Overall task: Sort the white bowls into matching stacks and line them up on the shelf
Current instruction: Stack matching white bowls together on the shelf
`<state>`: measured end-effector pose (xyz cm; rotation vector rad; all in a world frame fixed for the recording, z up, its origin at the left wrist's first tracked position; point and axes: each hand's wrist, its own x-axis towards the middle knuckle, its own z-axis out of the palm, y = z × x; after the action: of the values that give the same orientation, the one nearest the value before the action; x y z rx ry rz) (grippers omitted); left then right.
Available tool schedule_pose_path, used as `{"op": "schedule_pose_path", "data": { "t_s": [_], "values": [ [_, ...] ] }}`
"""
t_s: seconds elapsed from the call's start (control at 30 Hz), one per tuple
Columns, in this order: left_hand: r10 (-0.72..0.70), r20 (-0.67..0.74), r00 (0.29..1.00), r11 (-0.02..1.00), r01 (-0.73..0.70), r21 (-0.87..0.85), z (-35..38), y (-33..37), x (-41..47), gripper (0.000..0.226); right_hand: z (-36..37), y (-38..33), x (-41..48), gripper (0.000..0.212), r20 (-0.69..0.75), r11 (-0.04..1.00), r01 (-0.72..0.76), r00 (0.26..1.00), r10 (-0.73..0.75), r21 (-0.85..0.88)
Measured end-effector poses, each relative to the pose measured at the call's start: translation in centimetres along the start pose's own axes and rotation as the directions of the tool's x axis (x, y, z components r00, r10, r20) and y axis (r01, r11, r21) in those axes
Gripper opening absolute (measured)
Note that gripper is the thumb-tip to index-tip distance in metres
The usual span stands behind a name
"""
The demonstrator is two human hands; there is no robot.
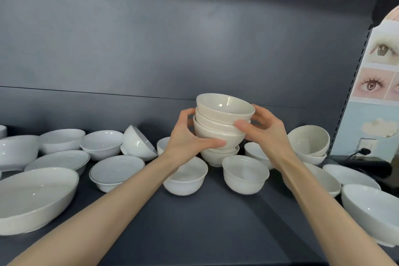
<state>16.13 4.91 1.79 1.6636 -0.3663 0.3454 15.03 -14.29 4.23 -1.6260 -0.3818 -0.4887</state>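
A stack of several cream bowls stands tilted at the back middle of the dark shelf. My left hand grips its left side, thumb across the lower bowls. On its right side my right hand holds the upper bowls, thumb on the rims. Whether the lowest bowl touches the shelf is hidden. Two single white bowls sit just in front of the stack. Another cream stack leans at the right.
Left of the stack lie several loose white bowls, one tipped on its side, and a large oval dish at the front left. Shallow dishes crowd the right edge. A dark back panel closes the shelf; a poster with eyes hangs right.
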Motion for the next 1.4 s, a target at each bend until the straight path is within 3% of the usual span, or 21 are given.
{"op": "schedule_pose_path", "data": {
  "t_s": [0.27,0.43,0.73,1.4],
  "values": [
    [0.016,-0.021,1.000,1.000,-0.016,-0.002,2.5,-0.5,4.5,0.104,-2.5,1.7,4.6,0.045,0.036,0.999,0.023,0.999,-0.024,0.031],
    [-0.004,-0.003,1.000,0.999,0.004,-0.040,3.3,-1.7,6.0,0.091,-2.9,3.4,6.3,0.052,0.056,0.998,-0.035,0.998,0.032,0.052],
    [-0.036,0.012,0.999,0.997,0.036,-0.074,3.8,-3.9,7.5,0.088,-3.0,5.5,7.6,0.047,0.077,0.993,-0.089,0.994,0.084,0.073],
    [-0.156,0.072,0.985,0.973,0.141,0.183,2.6,-6.9,8.1,0.093,-1.4,8.5,7.0,0.052,0.068,0.988,-0.140,0.988,0.136,0.071]
  ]
}}
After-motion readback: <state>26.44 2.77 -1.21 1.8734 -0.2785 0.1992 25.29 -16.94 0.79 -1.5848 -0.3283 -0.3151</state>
